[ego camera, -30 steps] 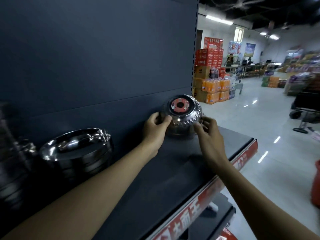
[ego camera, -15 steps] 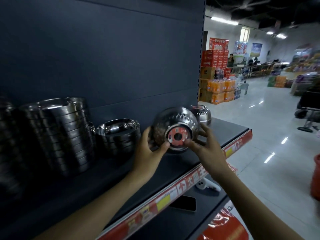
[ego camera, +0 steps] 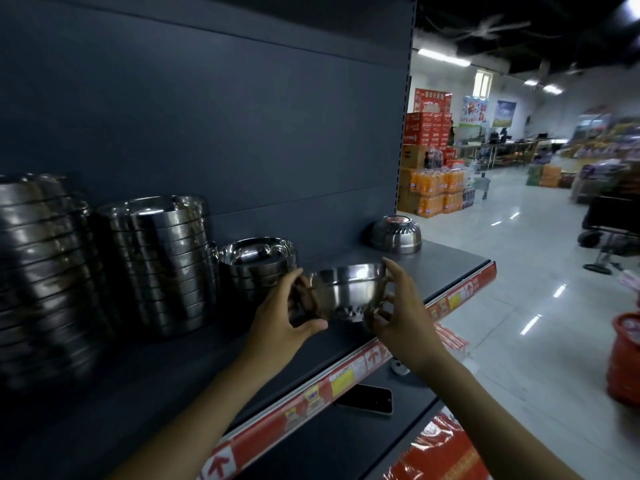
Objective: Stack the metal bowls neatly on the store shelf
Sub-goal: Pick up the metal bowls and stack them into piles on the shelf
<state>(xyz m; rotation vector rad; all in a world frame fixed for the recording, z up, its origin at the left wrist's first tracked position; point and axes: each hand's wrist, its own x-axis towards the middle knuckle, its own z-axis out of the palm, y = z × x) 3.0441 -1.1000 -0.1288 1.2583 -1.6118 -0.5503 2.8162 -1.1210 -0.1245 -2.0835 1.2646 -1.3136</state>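
Left hand (ego camera: 277, 320): fingers curled round the left side of the held bowl (ego camera: 348, 289), thumb stretched out under its base.
Right hand (ego camera: 403, 317): grips the held bowl's right side, one finger raised to the rim, the others curled lower down.
Held bowl: shiny metal, upright with its mouth facing up, between both hands over the front part of the dark shelf (ego camera: 173, 368); whether it touches the shelf cannot be told.
Far left of the held bowl: a tall stack of metal bowls (ego camera: 38, 271), blurred, at the picture's edge.
Left of the held bowl: a second tall stack (ego camera: 162, 261), nearly as high.
Just left of the held bowl: a short stack (ego camera: 258, 261), mouths up, close to the left fingers.
Right of and behind the held bowl: a single bowl (ego camera: 394, 235) lying upside down near the shelf's end.
Below the held bowl: a red price strip (ego camera: 346, 372) along the shelf edge, and a dark phone (ego camera: 367, 400) lying flat on the lower shelf.
Far right of the held bowl: a glossy shop floor (ego camera: 519, 271) and stacked packs of orange drinks (ego camera: 436, 192).
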